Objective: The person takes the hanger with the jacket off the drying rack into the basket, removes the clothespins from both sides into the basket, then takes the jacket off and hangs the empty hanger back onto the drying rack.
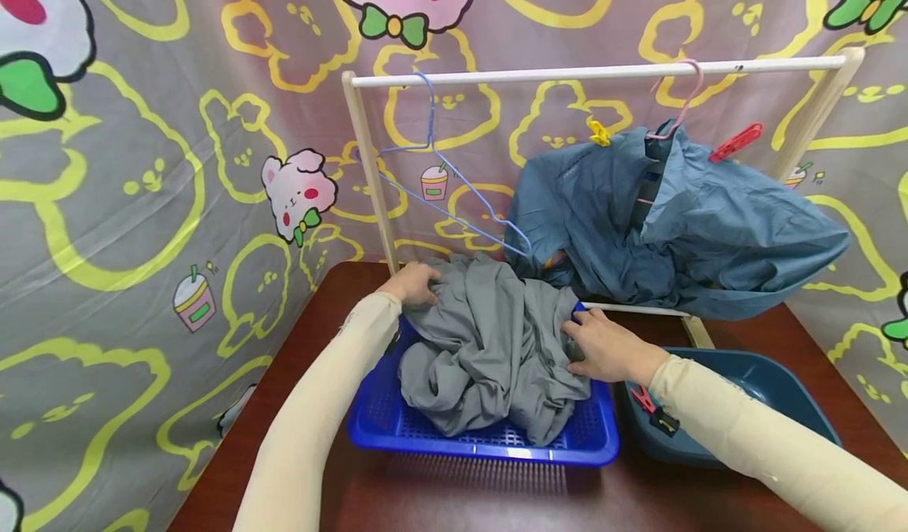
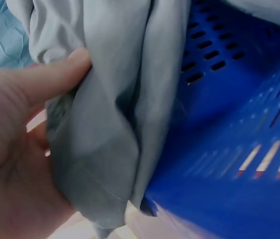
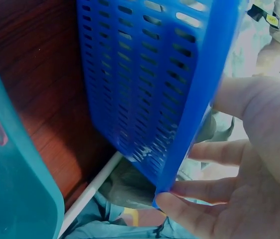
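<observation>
A crumpled grey garment (image 1: 489, 335) lies heaped in the blue plastic basket (image 1: 489, 455), part of it over the far rim. At its left far edge my left hand (image 1: 414, 283) holds a fold of the cloth. The left wrist view has the left thumb (image 2: 55, 79) on top of the fabric (image 2: 110, 99), its fingers partly hidden behind. My right hand (image 1: 603, 347) is at the garment's right side, by the basket's rim. In the right wrist view its fingers (image 3: 204, 189) reach out loosely along the blue rim (image 3: 192, 119), with no cloth visibly pinched.
Behind the basket stands a rack with a white rail (image 1: 539, 76). An unoccupied blue hanger (image 1: 454, 173) hangs at left. A blue jacket (image 1: 681, 225) hangs at right on a pink hanger (image 1: 691, 94), with yellow and red clips. A teal tub (image 1: 752, 366) holding a red clip (image 1: 641, 398) sits at right.
</observation>
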Demonstrator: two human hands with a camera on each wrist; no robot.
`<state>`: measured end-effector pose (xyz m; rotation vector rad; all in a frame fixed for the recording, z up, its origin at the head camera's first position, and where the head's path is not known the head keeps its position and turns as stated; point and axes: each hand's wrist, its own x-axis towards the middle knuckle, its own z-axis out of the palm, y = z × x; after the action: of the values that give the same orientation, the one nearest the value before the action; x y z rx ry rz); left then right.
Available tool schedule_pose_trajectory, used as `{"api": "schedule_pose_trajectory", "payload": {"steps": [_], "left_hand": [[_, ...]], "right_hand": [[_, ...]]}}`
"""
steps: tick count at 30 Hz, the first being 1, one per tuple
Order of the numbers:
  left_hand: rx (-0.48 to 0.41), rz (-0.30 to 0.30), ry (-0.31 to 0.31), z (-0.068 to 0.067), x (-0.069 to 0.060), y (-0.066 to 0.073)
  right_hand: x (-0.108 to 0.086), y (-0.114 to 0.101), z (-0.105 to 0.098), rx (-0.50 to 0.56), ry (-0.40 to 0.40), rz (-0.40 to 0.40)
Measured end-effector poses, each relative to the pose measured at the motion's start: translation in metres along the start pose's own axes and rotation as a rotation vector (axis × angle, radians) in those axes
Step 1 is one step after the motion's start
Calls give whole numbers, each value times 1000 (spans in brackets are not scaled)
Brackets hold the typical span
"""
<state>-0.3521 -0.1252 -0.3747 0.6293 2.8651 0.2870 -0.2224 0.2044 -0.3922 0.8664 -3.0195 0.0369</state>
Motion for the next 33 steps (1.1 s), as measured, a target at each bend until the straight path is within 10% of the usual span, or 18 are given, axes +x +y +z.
{"api": "schedule_pose_trajectory", "payload": {"steps": [7,13,21,26,29,33], "left_hand": [[91,16,162,0,-3,12],[-3,15,279,-14,-20,21],[79,157,320,-33,-48,38],[-75,271,371,-40,-58,47],[-188,349,356,-44,-66,54],[-292,407,166,-44,-78,61]], "right_hand": [[0,-1,3,-40,19,-3],[2,-2,3,-34,6,-2],[3,-3,2,-37,3,5],[2,-3,1,-43,-6,7],[2,-4,1,-46,-2,2],[2,-4,1,-47,5,-8]]}}
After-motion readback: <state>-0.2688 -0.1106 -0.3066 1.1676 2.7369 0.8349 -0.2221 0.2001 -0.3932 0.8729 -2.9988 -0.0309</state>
